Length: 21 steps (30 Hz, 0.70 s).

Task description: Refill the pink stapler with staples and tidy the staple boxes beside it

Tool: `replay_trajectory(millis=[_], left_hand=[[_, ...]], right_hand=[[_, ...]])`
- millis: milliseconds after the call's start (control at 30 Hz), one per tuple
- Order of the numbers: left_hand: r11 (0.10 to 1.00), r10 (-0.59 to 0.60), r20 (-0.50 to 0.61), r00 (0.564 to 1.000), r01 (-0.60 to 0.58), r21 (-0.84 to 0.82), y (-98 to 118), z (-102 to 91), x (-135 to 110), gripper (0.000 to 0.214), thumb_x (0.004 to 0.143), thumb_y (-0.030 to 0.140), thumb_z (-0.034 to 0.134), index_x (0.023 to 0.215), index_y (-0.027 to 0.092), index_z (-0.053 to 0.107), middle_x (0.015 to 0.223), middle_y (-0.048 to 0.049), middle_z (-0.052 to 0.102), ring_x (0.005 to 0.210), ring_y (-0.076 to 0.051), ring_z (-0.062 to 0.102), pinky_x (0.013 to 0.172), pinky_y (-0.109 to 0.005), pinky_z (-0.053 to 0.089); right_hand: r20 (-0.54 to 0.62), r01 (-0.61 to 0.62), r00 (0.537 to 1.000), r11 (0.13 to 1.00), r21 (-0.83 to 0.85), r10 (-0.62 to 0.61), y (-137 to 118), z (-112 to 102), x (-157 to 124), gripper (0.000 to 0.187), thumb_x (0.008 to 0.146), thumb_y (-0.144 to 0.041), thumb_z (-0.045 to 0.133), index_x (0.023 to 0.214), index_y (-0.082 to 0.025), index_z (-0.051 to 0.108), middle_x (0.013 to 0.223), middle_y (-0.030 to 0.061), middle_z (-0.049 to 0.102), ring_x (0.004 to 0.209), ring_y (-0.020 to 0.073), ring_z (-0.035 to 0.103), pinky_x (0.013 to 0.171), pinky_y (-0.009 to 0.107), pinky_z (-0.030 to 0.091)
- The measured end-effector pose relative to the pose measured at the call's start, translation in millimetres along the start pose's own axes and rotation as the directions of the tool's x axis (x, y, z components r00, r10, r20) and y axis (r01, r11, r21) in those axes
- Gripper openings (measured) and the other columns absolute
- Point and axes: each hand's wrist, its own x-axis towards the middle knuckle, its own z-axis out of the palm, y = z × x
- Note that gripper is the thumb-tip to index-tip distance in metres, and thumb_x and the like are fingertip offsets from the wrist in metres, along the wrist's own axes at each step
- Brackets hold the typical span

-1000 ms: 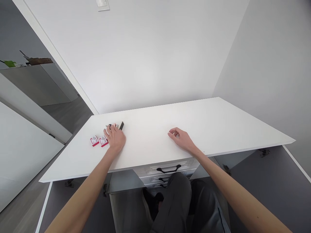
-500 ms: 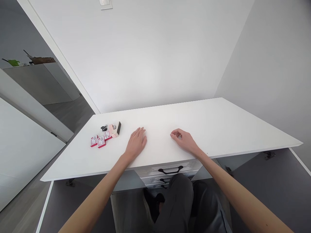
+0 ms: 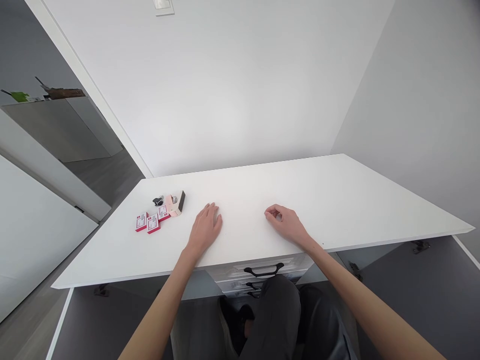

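My left hand lies flat on the white desk, fingers stretched out and holding nothing. To its left sit three small red-and-white boxes, a pale pink stapler with a black end and a small black clip. My right hand rests on the desk near the middle, fingers curled loosely inward with thumb and forefinger close together; nothing shows in them.
A white drawer unit with black handles stands under the desk by my knees. White walls close the back and right. A doorway and a grey cabinet lie to the left. A light switch is high on the wall.
My left hand left the boxes and stapler and slid right to rest flat near the desk's middle. Three boxes now lie uncovered. My right hand stayed put.
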Motion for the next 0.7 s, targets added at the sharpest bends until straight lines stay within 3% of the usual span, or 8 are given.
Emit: replay_trajectory(millis=[700], left_hand=[[0.999,-0.023,-0.004,1.0,0.023,-0.036,-2.0,-4.7,2.1,0.045,0.105,0.041,0.041,0.139,0.022,0.062,0.16,-0.0082,0.056,0.155,-0.028,0.044,0.126,-0.051,0.041]], right_hand=[[0.017,0.016,1.0,1.0,-0.011,-0.016,1.2,3.3,5.4,0.023,0.097,-0.04,0.049,0.093,-0.028,0.068,0.096,0.002,0.076,0.09,0.0231,0.067,0.082,0.038,0.047]])
